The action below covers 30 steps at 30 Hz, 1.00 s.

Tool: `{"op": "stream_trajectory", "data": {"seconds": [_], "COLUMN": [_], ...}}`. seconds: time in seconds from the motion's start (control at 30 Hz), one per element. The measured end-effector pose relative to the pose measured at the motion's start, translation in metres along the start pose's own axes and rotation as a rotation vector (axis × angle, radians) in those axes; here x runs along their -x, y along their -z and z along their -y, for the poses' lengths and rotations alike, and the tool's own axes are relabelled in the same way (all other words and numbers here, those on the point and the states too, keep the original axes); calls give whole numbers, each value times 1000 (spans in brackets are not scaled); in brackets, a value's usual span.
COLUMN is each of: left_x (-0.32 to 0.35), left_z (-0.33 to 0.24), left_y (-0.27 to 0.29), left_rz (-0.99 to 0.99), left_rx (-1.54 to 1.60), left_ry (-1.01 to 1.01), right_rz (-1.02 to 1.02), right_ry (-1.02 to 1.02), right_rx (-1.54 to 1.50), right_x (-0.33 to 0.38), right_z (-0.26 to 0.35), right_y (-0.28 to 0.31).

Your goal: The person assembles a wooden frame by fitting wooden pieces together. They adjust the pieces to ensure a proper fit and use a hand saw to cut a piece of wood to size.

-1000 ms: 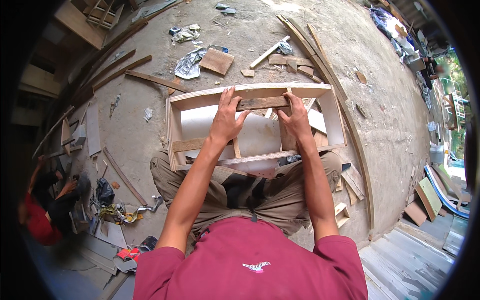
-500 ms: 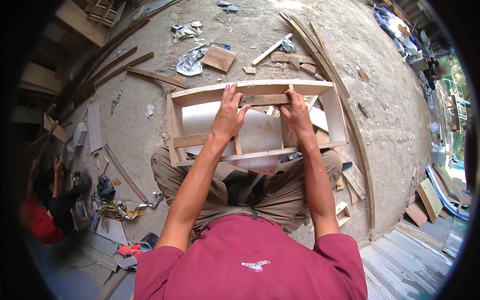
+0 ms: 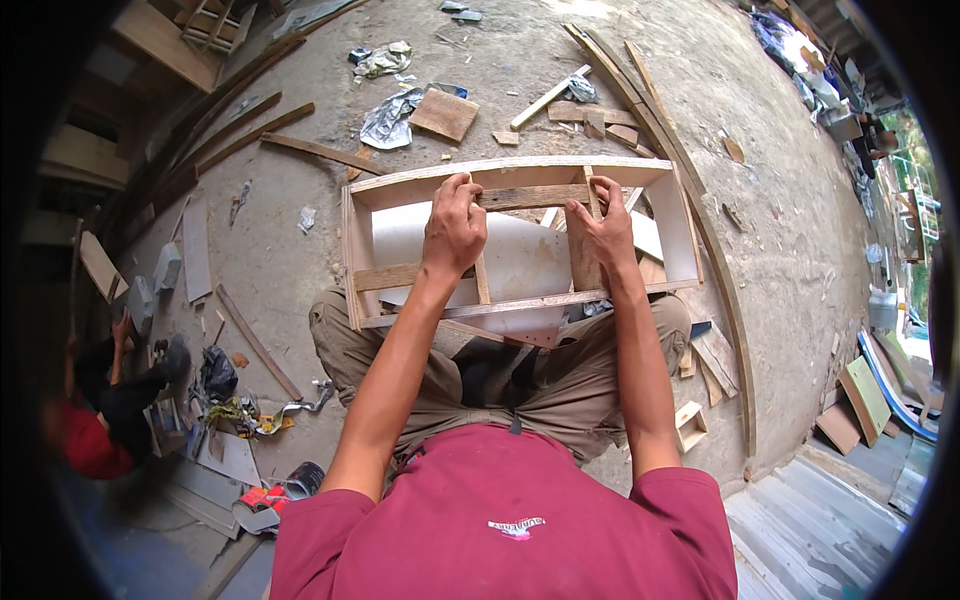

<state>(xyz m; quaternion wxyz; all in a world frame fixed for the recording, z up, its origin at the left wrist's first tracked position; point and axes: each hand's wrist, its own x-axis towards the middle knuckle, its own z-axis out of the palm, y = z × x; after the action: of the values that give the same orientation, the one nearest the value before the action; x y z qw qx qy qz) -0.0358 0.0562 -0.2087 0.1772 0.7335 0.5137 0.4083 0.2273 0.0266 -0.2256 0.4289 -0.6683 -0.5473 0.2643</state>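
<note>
Left hand (image 3: 457, 235): curled at slat (image 3: 537, 197); grip hidden, can't tell;
Right hand (image 3: 609, 232): pinching divider (image 3: 584, 262);
Frame (image 3: 530, 163): over lap

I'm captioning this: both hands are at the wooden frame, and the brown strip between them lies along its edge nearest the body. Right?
No: the head view shows the brown strip by the far edge of the wooden frame, between the left hand and right hand.
</note>
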Motion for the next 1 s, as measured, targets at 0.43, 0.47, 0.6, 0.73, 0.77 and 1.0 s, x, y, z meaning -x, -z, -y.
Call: {"op": "stream_trajectory", "data": {"seconds": [0.43,0.47,0.6,0.73,0.77,1.0], "left_x": [69,84,122,126,125,104], "left_z": [-45,-44,-29,-14,-6,40], "left_y": [43,52,79,87,90,138], "left_rz": [38,44,163,110,131,258], "left_rx": [-86,-58,35,-4,14,19], "left_ry": [-60,-110,-247,-294,-294,-240], "right_rz": [73,118,101,72,91,51], "right_ry": [-38,-72,-43,21,19,-2], "right_rx": [296,366,458,417,404,399], "right_x": [8,15,52,63,65,87], "right_z": [17,26,32,38,39,59], "right_y": [16,22,29,24,20,-14]}}
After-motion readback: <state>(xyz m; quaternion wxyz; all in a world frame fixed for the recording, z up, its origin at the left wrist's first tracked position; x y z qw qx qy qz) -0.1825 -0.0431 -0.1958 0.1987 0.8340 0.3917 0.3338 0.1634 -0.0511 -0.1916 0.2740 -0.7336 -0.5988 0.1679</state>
